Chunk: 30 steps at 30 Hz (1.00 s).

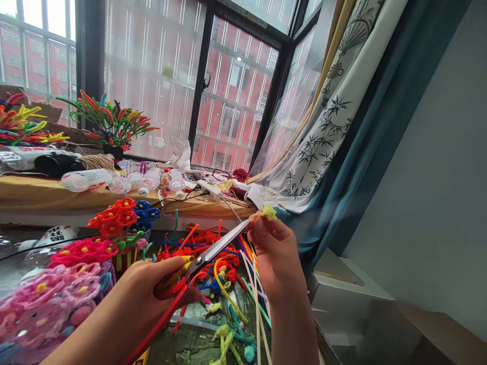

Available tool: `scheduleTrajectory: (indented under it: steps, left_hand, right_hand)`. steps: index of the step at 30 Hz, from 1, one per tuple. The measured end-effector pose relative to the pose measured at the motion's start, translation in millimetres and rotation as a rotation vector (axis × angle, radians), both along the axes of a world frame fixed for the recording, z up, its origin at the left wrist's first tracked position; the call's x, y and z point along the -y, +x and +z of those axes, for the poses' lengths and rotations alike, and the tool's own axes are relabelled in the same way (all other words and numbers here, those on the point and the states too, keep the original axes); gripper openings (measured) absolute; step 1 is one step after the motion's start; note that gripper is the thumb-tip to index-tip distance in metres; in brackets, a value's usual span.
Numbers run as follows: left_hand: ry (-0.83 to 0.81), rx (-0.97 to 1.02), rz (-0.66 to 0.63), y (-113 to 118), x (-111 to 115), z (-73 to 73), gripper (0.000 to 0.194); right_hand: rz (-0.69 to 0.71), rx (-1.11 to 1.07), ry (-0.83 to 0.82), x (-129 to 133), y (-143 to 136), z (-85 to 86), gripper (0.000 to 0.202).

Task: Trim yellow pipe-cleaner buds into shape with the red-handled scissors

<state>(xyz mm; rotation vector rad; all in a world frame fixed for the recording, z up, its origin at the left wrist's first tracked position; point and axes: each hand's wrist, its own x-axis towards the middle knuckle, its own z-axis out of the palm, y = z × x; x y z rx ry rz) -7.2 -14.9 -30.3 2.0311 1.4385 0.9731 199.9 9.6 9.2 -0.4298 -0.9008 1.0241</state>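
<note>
My left hand point(163, 284) is wrapped round the handles of a pair of scissors point(216, 249) with red and yellow grips. The blades look nearly closed and point up to the right. Their tips reach the fingers of my right hand point(276, 253), which pinches a small fuzzy yellow-green piece point(269, 212) between thumb and fingers. Below the hands, red, blue and yellow pipe cleaners point(224, 286) lie in a heap on the dark table. More yellow-green fuzzy pieces point(226, 340) lie near the front, beside pale thin sticks point(257, 304).
Pink pipe-cleaner flowers point(41, 294) and a red bunch point(114, 218) stand at the left. Plastic bottles point(89, 179), a power strip point(210, 190) and a potted bunch point(114, 124) sit on the window ledge. Curtains point(338, 167) hang at the right, above a white cabinet point(350, 294).
</note>
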Motion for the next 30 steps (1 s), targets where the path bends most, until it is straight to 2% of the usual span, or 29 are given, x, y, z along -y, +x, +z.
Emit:
scheduleTrajectory:
  steps: [7, 17, 30]
  left_hand:
    - [0.013, 0.003, -0.019, 0.2, -2.7, -1.0, 0.048]
    - [0.073, -0.042, 0.024, -2.9, -2.4, -4.6, 0.05]
    - [0.118, -0.058, 0.028, -7.1, -7.7, -5.7, 0.058]
  right_hand:
    - [0.01, 0.01, 0.01, -1.0, 0.3, -0.4, 0.029]
    - [0.03, 0.019, 0.004, 1.0, 3.1, 2.4, 0.031]
    - [0.011, 0.07, 0.027, 0.6, 5.5, 0.7, 0.023]
